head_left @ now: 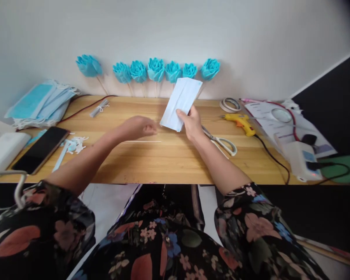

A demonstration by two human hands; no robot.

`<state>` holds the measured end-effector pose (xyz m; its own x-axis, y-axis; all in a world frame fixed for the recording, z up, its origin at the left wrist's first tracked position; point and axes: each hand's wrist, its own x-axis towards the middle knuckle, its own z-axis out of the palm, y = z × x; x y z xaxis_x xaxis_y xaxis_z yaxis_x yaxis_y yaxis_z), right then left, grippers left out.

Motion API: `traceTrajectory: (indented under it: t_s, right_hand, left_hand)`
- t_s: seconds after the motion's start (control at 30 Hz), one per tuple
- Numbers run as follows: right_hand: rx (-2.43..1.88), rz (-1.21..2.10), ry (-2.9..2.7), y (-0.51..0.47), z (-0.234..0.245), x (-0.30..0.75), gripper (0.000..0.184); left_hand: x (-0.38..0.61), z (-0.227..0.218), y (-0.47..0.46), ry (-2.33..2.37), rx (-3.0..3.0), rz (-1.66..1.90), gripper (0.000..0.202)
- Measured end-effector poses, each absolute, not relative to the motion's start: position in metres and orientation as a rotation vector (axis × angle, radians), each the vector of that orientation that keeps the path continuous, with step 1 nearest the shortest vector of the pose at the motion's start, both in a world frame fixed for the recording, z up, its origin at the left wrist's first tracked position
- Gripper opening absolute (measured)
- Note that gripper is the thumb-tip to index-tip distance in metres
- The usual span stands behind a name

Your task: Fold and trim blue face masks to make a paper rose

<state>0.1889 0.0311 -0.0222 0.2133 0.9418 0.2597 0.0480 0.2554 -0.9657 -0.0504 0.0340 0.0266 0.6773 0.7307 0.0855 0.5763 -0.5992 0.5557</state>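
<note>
My right hand [191, 123] pinches the lower edge of a pale blue face mask [181, 102] and holds it tilted up above the wooden table [163, 163]. My left hand [138, 127] hovers just left of the mask with its fingers curled together; a thin white strip [142, 141] lies on the table below it, and I cannot make out whether the fingers hold anything. Scissors [221, 142] lie just right of my right wrist.
Several blue paper flowers [156, 70] on sticks lean against the wall. A stack of masks [41, 103] sits at the far left, with a phone [41, 149] and a white box [4, 149] nearer. A yellow glue gun [240, 121], tape rolls [230, 104] and corded devices [301, 157] crowd the right side.
</note>
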Motion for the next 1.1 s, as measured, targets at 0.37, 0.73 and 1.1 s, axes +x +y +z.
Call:
traceTrajectory:
  t_s: [0.37, 0.73, 1.1]
  right_hand:
    - [-1.043, 0.855, -1.265, 0.024, -0.011, 0.181, 0.062]
    - [-1.134, 0.698, -1.467, 0.014, -0.009, 0.18, 0.034]
    - [-1.159, 0.859, -1.333, 0.015, -0.012, 0.182, 0.04]
  left_hand:
    - [-0.132, 0.013, 0.015, 1.599, 2.597, 0.075, 0.022]
    - [-0.11, 0.019, 0.013, 1.389, 2.355, 0.768, 0.046]
    - [-0.028, 0.0, 0.06, 0.803, 1.596, 1.026, 0.111]
